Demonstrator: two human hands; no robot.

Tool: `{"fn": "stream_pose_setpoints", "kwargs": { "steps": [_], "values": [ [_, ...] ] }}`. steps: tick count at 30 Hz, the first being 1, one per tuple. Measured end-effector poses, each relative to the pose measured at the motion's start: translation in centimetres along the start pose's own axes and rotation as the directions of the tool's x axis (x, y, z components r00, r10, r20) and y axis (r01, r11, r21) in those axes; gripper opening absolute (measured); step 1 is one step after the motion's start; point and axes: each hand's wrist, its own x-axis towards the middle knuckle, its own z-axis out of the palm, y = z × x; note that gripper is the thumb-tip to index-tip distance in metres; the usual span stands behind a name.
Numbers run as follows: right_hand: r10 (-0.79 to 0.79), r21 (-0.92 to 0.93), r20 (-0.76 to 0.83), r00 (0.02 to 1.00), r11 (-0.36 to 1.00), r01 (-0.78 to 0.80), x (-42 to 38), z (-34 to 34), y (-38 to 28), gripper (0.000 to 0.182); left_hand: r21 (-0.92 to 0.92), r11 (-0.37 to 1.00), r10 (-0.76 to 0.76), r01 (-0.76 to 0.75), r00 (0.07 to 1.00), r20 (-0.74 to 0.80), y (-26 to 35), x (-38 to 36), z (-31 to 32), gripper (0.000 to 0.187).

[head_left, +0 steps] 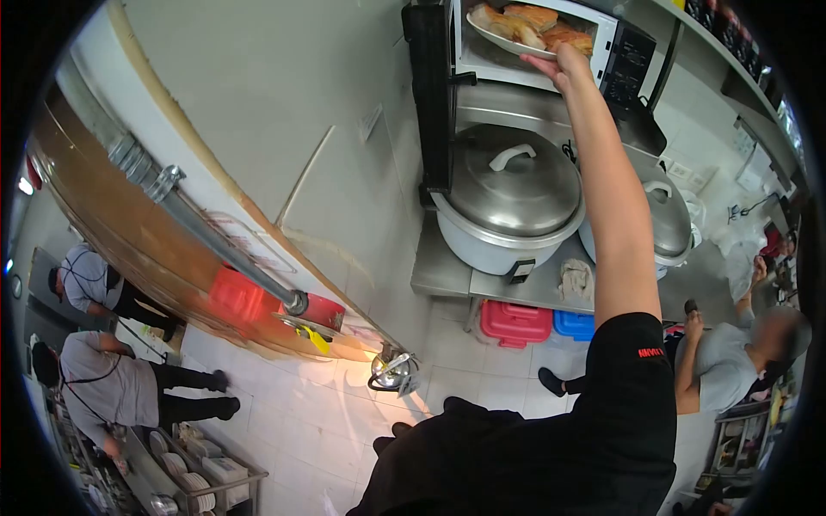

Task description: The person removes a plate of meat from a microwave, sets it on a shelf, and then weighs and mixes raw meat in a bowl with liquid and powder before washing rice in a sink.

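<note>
My right hand (564,67) reaches far up and holds a white plate (503,39) from below, its fingers under the rim. Several golden-brown pieces of food (564,36) lie on the plate; their kind is not clear. The plate is at the open front of a white microwave (469,64), overlapping its cavity, with the black control panel (630,64) to the right of my hand. Below my forearm stands a large rice cooker (490,245) with a domed metal lid (516,189). My left hand is out of view.
A second lidded cooker (662,224) and a folded cloth (576,279) are on the steel counter (443,267). Under it sit red (516,322) and blue (575,325) lidded boxes. A person (727,361) is at right; others (95,378) are at left. A metal pipe (219,232) crosses the left.
</note>
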Motion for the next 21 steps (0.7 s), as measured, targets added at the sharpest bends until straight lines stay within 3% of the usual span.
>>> {"fn": "stream_pose_setpoints", "kwargs": {
  "steps": [9, 17, 21],
  "values": [
    [0.055, -0.025, 0.065, 0.996, 0.998, -0.054, -13.8, -4.0, -1.6, 0.048, 0.135, 0.969, 0.195, -0.208, 0.975, 0.107, -3.5, -2.1, 0.5, 0.022],
    [0.024, -0.179, -0.135, 0.991, 0.983, -0.048, -40.0, -6.1, -3.9, 0.046, 0.236, 0.850, 0.409, -0.471, 0.872, 0.270, -12.5, -0.6, -3.1, 0.021],
    [-0.062, -0.332, -0.304, 0.951, 0.942, -0.045, -55.1, -4.9, -2.9, 0.040, 0.265, 0.800, 0.438, -0.538, 0.826, 0.354, -21.4, -7.1, -4.1, 0.021]
  ]
}}
